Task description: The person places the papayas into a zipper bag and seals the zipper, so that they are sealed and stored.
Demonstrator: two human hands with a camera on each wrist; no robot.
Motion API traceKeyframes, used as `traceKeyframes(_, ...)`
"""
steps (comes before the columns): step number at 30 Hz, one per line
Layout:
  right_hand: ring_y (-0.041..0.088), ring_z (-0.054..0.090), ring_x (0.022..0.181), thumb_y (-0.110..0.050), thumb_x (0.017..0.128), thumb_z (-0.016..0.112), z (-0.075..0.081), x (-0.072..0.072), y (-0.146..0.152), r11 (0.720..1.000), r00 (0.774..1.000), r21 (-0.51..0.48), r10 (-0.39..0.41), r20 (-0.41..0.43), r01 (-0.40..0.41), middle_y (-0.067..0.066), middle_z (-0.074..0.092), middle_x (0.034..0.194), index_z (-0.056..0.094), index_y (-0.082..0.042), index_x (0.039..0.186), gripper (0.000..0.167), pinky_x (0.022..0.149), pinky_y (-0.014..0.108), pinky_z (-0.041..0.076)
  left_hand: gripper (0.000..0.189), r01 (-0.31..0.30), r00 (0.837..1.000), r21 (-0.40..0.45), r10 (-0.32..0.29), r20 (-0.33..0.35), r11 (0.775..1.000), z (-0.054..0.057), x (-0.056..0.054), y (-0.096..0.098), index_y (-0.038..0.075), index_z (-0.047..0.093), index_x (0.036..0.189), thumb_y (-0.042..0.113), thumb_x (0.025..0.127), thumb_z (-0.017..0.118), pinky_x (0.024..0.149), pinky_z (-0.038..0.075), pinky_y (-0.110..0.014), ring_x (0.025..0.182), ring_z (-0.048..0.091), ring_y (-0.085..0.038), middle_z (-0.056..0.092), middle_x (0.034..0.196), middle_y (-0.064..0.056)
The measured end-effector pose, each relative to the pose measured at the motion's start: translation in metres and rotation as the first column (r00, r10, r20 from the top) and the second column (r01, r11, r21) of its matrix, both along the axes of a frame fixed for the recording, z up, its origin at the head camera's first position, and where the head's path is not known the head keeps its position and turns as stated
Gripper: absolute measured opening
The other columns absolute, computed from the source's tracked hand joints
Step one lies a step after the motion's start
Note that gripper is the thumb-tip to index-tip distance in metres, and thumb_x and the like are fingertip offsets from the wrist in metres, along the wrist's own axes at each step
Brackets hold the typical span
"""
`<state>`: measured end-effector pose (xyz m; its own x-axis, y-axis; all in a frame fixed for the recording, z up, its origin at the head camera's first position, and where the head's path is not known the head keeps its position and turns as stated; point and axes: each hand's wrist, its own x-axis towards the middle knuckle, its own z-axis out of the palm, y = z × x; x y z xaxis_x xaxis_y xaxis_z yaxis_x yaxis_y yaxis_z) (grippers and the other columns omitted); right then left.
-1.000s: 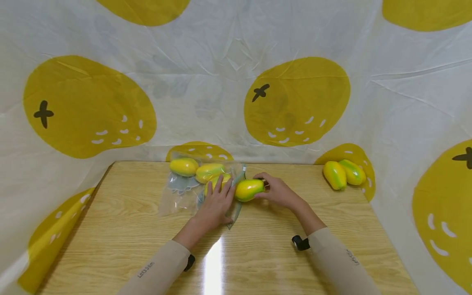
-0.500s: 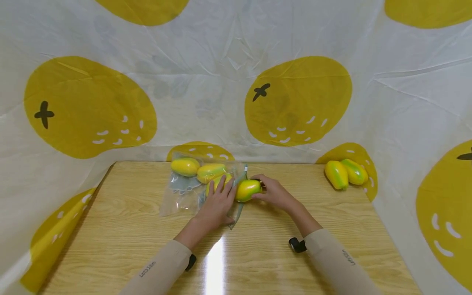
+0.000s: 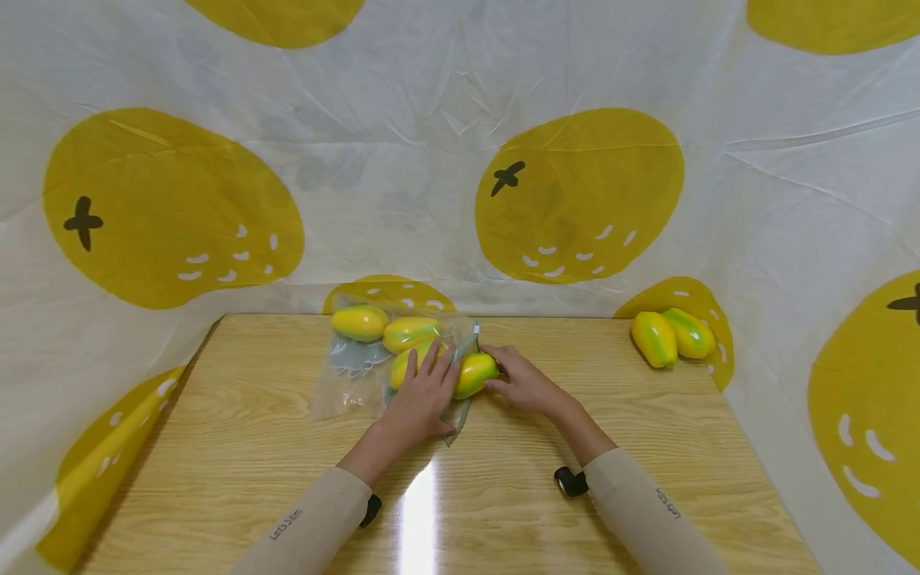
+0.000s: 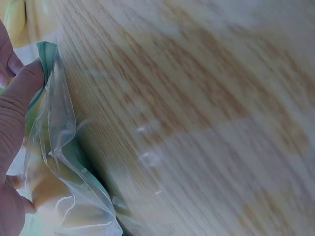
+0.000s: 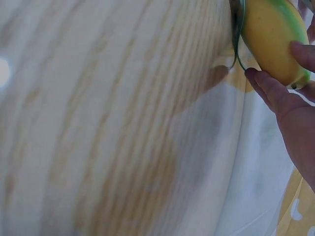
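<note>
My right hand (image 3: 523,379) grips the stem end of a yellow-green papaya (image 3: 474,375) at the mouth of a clear zip bag (image 3: 327,399). In the right wrist view the papaya (image 5: 275,37) lies by the bag's green edge, thumb and fingers around its tip. My left hand (image 3: 420,395) rests on the bag with fairly straight, spread fingers, partly covering the papaya below. Its thumb (image 4: 24,86) touches the bag's green zip strip (image 4: 47,56) in the left wrist view. Inside the bag lie more papayas, one at the far left (image 3: 359,323), another beside it (image 3: 411,334), a third (image 3: 405,369) nearer the hand.
Two loose papayas (image 3: 654,339) sit together at the back right of the wooden table (image 3: 251,463). A white cloth (image 3: 402,216) printed with big yellow fruit hangs behind and at both sides.
My right hand has moved left, pushing the gripped papaya further into the bag's mouth. The papaya under my left hand has shifted slightly left. The left hand stays in place.
</note>
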<state>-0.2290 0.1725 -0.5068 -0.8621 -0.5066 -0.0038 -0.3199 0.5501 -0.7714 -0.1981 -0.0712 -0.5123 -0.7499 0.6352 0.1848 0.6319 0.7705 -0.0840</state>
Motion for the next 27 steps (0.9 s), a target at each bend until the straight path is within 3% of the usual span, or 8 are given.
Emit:
traceKeyframes(4,0.039,0.055,0.134,-0.006,0.1,0.066,-0.001,0.0,0.0,0.999,0.998,-0.051,-0.003,0.057,0.006,0.024,0.049,0.146,0.04,0.002,0.152,0.058,0.108,0.048,0.051,0.128,-0.008,1.0,-0.026,0.007,-0.014,1.0,0.001,0.0,0.001,0.005,0.032,0.16,0.069,0.064,0.088,0.119,0.029,-0.069,0.157,0.019,-0.045,0.024,0.17,-0.018)
traceKeyframes(10,0.03,0.067,0.113,-0.01,0.092,0.078,-0.007,0.0,-0.002,0.995,0.997,-0.066,-0.076,0.017,0.077,0.016,0.062,0.131,0.052,-0.004,0.131,0.048,0.095,0.037,0.059,0.127,-0.018,1.0,-0.035,0.017,-0.013,0.999,0.001,0.0,0.001,0.006,0.033,0.16,0.069,0.064,0.088,0.119,0.029,-0.069,0.157,0.018,-0.044,0.023,0.17,-0.017)
traceKeyframes(18,0.026,0.068,0.101,-0.014,0.087,0.083,-0.008,0.0,-0.018,0.995,0.998,-0.085,-0.055,-0.004,0.055,0.013,0.068,0.118,0.06,-0.001,0.125,0.047,0.084,0.027,0.059,0.125,0.0,0.999,-0.039,-0.002,-0.039,0.999,0.001,0.0,0.0,0.006,0.035,0.159,0.068,0.065,0.088,0.118,0.031,-0.068,0.156,0.021,-0.044,0.026,0.169,-0.017)
traceKeyframes(27,0.027,0.07,0.107,-0.006,0.092,0.076,-0.008,0.002,-0.025,0.995,1.0,-0.102,-0.019,0.006,0.019,0.014,0.068,0.122,0.061,0.0,0.13,0.041,0.089,0.027,0.059,0.127,0.005,0.998,-0.062,-0.008,-0.061,0.998,0.002,0.0,-0.001,0.005,0.035,0.159,0.072,0.064,0.087,0.119,0.033,-0.065,0.156,0.023,-0.043,0.025,0.169,-0.017)
